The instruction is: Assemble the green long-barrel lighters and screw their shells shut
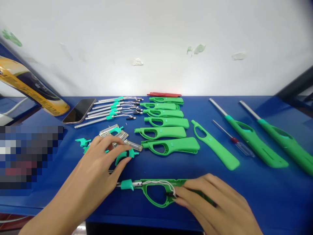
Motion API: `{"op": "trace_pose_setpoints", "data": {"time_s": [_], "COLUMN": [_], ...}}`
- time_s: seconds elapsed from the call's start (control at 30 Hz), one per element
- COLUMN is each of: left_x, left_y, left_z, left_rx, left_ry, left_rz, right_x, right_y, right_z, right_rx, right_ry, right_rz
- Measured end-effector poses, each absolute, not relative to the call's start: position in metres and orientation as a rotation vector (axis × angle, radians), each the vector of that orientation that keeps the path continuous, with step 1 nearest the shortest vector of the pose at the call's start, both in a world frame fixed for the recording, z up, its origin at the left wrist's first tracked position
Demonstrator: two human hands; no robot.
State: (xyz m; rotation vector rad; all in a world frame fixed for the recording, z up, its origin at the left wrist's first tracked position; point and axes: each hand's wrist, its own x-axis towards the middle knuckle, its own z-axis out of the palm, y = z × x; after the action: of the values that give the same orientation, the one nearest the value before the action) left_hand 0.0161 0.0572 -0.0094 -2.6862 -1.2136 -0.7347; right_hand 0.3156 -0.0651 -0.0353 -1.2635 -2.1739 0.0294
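Observation:
Between the fingertips and thumb of my left hand [104,158] is a teal lighter trigger [133,154], just above the table. My right hand [212,199] grips the handle end of a green lighter casing half [156,202] at the table's front, covering much of it. A metal tube with a teal collar [127,184] lies at the casing's left end. From it, white wires [158,182] run through the casing to a small black part [171,194] beside my right fingertips. Clear fuel tanks [133,145] and a teal trigger [83,141] lie beyond my left hand.
Several green casings [174,146] are stacked in a column, with a red piece [163,95] behind. Wired metal tubes [93,122] and a phone [79,111] lie left, near a yellow bottle [31,86]. Right are a screwdriver [234,140] and two lighters [256,143].

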Motion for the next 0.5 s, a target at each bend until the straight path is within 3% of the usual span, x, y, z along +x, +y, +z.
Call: {"op": "trace_pose_setpoints", "data": {"time_s": [0.5], "left_x": [0.025], "left_y": [0.036], "left_z": [0.009], "left_rx": [-2.699], "left_ry": [-1.171], "left_rz": [-0.800], "right_x": [0.316], "right_y": [-0.070], "right_z": [-0.034], "right_rx": [-1.281], "right_ry": [-2.185], "right_rz": [0.117]}}
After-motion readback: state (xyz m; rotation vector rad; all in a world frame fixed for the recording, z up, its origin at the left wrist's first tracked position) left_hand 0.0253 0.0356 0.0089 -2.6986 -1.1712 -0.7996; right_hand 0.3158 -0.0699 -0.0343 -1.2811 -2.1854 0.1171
